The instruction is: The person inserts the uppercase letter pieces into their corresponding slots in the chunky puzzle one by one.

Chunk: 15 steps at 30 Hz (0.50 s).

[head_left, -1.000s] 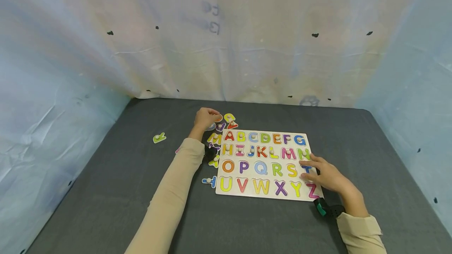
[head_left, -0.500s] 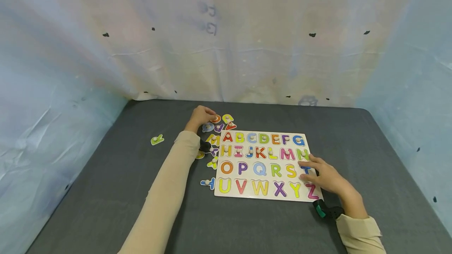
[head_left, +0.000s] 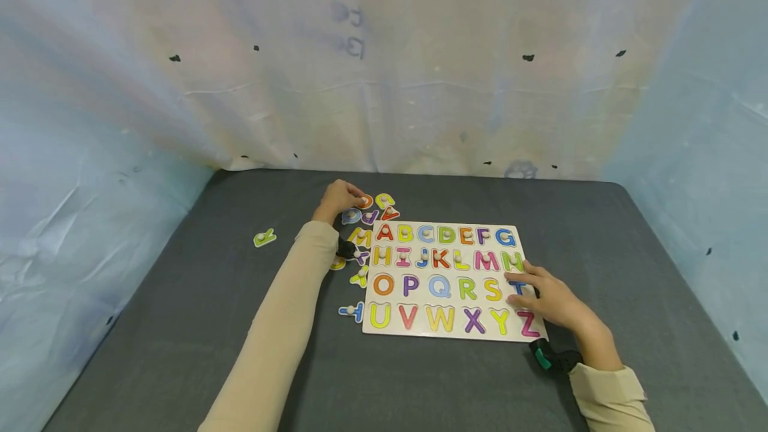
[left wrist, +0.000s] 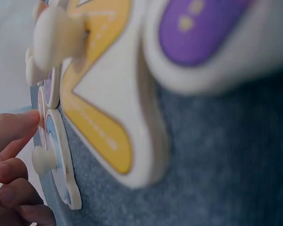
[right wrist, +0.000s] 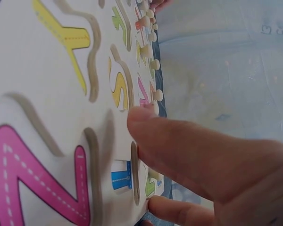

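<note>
My left hand point(head_left: 337, 200) is at the far left of the board, with its fingertips on an orange letter O puzzle piece point(head_left: 366, 202). In the left wrist view the fingers point(left wrist: 19, 123) hide most of that piece and its knob, and the other fingers are curled. A blue letter Q piece point(left wrist: 61, 160) lies just beside them. My right hand point(head_left: 553, 297) rests on the right edge of the wooden alphabet board point(head_left: 450, 345), its fingers spread over the T slot. A to N hold knobbed pieces there; the lower slots show printed letters.
Loose letter pieces lie along the board's left side: a yellow U point(head_left: 385, 201), a red V point(head_left: 390, 213), a yellow W point(head_left: 361, 237), a yellow Y point(head_left: 359, 277) and a blue T point(head_left: 352, 311). A green R point(head_left: 264, 238) lies apart on the grey cloth. Sheeting hangs behind.
My left hand has drawn slightly left, so more of the orange O and the blue Q shows. The right hand stays on the board's edge. The head view has shifted a little.
</note>
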Tool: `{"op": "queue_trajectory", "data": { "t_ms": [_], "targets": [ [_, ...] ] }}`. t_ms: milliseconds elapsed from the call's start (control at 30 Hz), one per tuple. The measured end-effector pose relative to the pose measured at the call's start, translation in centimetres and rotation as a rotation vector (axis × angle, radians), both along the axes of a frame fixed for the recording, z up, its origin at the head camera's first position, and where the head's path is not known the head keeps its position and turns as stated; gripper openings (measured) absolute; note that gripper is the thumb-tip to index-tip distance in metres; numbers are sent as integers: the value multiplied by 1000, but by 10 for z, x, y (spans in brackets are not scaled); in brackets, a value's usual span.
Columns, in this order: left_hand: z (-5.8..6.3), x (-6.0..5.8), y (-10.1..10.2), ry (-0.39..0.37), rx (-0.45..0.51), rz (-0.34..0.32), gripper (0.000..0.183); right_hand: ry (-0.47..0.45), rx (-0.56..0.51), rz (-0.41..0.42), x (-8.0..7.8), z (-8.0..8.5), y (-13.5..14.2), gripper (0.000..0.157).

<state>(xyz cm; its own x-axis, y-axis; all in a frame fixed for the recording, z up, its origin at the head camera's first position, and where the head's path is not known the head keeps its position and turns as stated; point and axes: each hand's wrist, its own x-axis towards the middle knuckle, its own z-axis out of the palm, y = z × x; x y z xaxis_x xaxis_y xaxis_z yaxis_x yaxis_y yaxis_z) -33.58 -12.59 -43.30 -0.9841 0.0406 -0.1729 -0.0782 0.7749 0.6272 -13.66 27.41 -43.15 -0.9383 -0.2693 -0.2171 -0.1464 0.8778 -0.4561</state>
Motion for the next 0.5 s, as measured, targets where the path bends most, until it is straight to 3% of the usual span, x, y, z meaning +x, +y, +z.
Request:
{"op": "queue_trajectory", "data": {
  "t_ms": [500],
  "targets": [
    [8, 5, -7, 81, -44, 1, 32, 15, 2, 6, -1, -1, 0, 59]
  ]
}}
